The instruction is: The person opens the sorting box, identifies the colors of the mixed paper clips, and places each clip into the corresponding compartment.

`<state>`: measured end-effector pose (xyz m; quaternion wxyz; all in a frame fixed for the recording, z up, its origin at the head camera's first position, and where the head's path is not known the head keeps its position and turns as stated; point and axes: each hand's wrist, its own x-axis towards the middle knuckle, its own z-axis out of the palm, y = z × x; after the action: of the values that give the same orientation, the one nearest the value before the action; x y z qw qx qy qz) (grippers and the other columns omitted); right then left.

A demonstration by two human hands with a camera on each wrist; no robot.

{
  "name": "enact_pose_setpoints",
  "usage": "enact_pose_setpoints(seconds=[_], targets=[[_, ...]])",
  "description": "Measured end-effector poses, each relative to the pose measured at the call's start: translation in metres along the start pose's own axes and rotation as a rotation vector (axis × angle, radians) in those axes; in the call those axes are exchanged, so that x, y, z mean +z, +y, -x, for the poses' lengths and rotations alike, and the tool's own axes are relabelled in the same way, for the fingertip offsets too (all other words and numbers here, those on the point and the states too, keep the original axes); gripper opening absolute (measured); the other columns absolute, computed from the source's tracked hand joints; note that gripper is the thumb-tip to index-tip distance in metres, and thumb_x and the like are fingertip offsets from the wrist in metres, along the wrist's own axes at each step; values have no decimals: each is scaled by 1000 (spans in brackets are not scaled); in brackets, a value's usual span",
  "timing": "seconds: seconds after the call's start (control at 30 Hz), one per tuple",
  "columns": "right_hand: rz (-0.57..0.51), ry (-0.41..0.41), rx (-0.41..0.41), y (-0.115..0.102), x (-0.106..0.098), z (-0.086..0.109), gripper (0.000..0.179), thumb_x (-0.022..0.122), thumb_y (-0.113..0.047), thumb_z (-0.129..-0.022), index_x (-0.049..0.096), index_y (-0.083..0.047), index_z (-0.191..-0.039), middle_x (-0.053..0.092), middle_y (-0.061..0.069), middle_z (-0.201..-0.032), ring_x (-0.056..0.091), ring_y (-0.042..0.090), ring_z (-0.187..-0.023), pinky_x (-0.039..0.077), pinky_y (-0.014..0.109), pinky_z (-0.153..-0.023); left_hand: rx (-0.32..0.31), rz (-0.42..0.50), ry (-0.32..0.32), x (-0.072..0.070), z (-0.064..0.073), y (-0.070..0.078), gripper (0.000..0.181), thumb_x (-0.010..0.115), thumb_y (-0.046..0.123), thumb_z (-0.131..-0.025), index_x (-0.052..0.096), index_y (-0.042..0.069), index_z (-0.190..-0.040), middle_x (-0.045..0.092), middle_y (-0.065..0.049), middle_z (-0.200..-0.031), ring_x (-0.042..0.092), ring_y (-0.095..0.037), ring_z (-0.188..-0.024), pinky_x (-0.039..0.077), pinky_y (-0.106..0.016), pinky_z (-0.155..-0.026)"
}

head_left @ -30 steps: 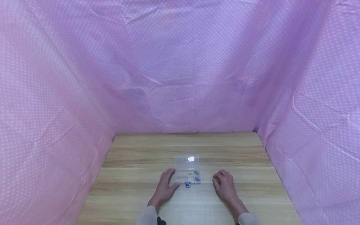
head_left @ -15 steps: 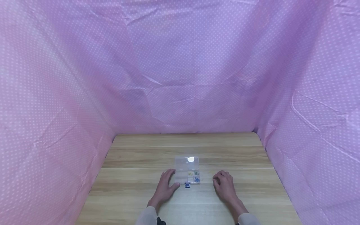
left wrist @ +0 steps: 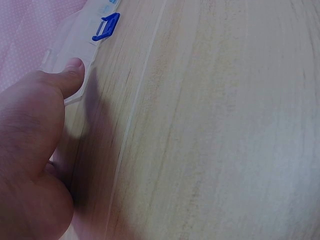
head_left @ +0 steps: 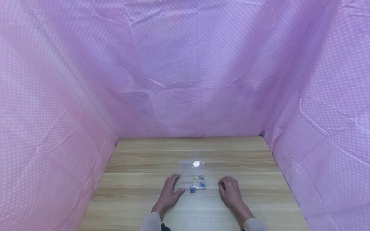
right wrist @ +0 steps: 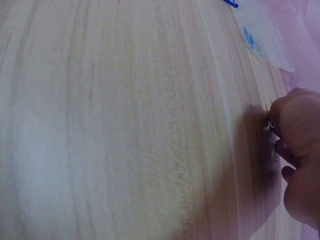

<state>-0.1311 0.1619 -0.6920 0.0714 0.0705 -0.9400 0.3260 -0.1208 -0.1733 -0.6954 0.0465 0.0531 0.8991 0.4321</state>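
Observation:
A clear plastic compartment box (head_left: 186, 181) lies on the table with its lid (head_left: 186, 167) folded back and a blue latch (head_left: 192, 190) at the front. My left hand (head_left: 170, 192) holds its left end, thumb at the front edge and fingers towards the hinge. Yellow paper clips (head_left: 195, 178), green paper clips (head_left: 201, 178) and blue paper clips (head_left: 202, 184) sit in the right compartments. To the right of the box my right hand (head_left: 231, 192) has its fingers bent down to the tabletop. In the right wrist view, a yellow paper clip (right wrist: 271, 124) pokes out at its pinched fingertips.
The wood-grain table (head_left: 144, 154) spreads around both hands. Pink dotted cloth (head_left: 185, 109) hangs behind it and along both sides.
My right hand dips slightly and its fingertips draw closer together. The left hand and the box stay in place.

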Motion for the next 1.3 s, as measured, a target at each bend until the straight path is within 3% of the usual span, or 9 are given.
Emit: enact_pose_setpoints(seconds=[0.3,0.67,1.0,1.3], targets=[[-17,16,0,0,-2,0,12,84,-3,-96,81,-13,-100,78,-2,-97,65,16,-95,55,45,-95,1,3,1,0,1,1,68,81,32,-105,53,13,-164,50,-23,-175,37,-51,-168,14,-71,-145],[-46,26,2,-2,-5,0,13,85,-2,-94,84,-13,-99,79,-5,-94,64,12,-92,54,42,-94,1,-2,2,-1,-2,0,68,81,33,-105,53,14,-164,51,-22,-174,38,-50,-168,15,-70,-145],[-75,8,19,-12,-13,-6,12,86,-5,-96,84,-11,-106,82,3,-103,71,20,-102,60,53,-105,17,-10,6,0,-3,-2,68,82,32,-104,54,12,-163,52,-22,-173,41,-50,-167,15,-71,-145],[-55,86,-85,-23,-20,-15,13,85,0,-93,84,-8,-103,82,-1,-97,72,22,-101,60,54,-101,7,-12,2,0,-1,-1,68,81,32,-105,54,11,-163,52,-23,-173,40,-50,-167,15,-70,-145]])
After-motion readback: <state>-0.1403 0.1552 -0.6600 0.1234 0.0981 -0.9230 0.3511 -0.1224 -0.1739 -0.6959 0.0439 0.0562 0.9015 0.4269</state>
